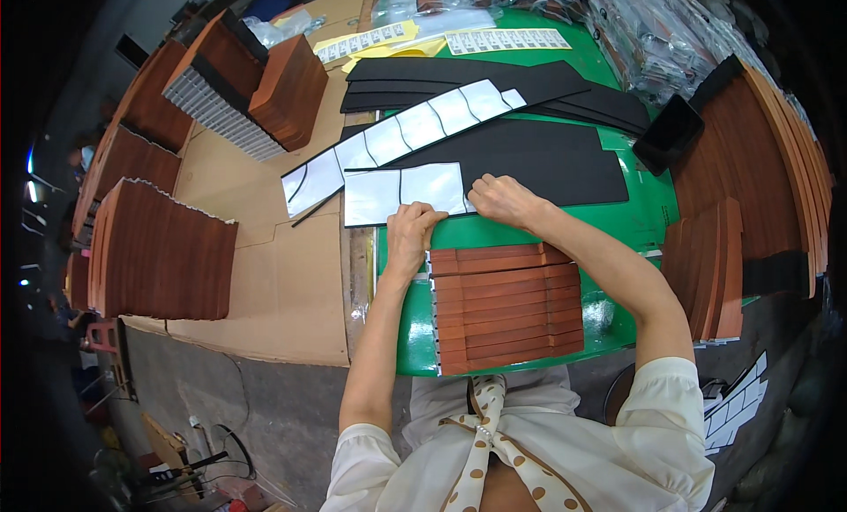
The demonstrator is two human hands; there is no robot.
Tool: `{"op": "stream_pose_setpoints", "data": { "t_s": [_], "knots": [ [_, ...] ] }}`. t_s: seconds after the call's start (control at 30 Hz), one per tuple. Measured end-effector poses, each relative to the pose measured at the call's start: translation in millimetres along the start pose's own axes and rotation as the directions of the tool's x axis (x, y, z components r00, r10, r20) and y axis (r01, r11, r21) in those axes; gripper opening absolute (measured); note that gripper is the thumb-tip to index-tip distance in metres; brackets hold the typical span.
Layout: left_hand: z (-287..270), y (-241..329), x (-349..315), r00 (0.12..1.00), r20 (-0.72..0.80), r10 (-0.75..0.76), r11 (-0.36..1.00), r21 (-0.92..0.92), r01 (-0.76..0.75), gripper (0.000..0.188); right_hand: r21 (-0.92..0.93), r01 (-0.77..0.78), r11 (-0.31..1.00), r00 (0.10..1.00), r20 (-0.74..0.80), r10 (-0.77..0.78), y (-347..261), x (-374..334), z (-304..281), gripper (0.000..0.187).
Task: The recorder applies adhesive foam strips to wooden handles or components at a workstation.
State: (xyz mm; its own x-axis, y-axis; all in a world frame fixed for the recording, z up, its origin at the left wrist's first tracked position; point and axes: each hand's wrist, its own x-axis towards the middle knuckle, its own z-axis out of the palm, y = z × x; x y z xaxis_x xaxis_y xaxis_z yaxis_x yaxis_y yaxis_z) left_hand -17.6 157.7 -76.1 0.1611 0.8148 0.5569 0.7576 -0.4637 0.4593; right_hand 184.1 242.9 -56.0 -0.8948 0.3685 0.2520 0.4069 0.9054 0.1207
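Observation:
A black foam strip (pixel 371 224) with glossy white backing (pixel 430 184) in sections lies across the table in front of me. My left hand (pixel 412 235) presses on its lower edge, fingers bent and thumb pointing right. Just right of it, my right hand (pixel 503 200) is closed in a pinch at the end of the white backing, where a small white bit shows by the fingertips. Between my forearms lies a stack of reddish-brown wood-grain slats (pixel 507 313). Another white-backed strip (pixel 410 131) lies slanted above, over several plain black strips (pixel 556 163).
Wood-grain panel stacks stand at left (pixel 163 252) and right (pixel 750 168). A dark phone (pixel 669 134) leans at the right stack. Plastic-wrapped packs (pixel 635 40) and label sheets (pixel 507 41) lie at the back. Brown cardboard (pixel 265 274) covers the table's left part, beside the green surface (pixel 618 291).

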Motion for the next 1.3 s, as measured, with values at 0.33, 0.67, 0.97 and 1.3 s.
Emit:
{"op": "stream_pose_setpoints", "data": {
  "t_s": [0.33,0.67,0.97,1.3],
  "knots": [
    [5,-7,-3,0.999,0.027,-0.040,0.999,0.004,0.039,0.018,0.386,-0.273,0.881,0.933,-0.117,0.340,10,-4,-2,0.012],
    [5,-7,-2,1.000,0.009,-0.026,1.000,-0.007,0.026,0.027,0.238,-0.194,0.952,0.981,0.064,0.184,7,3,-11,0.014],
    [2,-10,-3,1.000,0.019,0.015,1.000,0.014,-0.015,0.027,0.788,-0.599,0.142,0.625,0.349,0.698,22,-5,-28,0.018],
    [-67,100,37,0.978,-0.059,-0.200,0.948,-0.262,0.179,0.018,0.771,-0.348,0.533,0.687,-0.177,0.705,-37,-49,-110,0.010]
  ]
}}
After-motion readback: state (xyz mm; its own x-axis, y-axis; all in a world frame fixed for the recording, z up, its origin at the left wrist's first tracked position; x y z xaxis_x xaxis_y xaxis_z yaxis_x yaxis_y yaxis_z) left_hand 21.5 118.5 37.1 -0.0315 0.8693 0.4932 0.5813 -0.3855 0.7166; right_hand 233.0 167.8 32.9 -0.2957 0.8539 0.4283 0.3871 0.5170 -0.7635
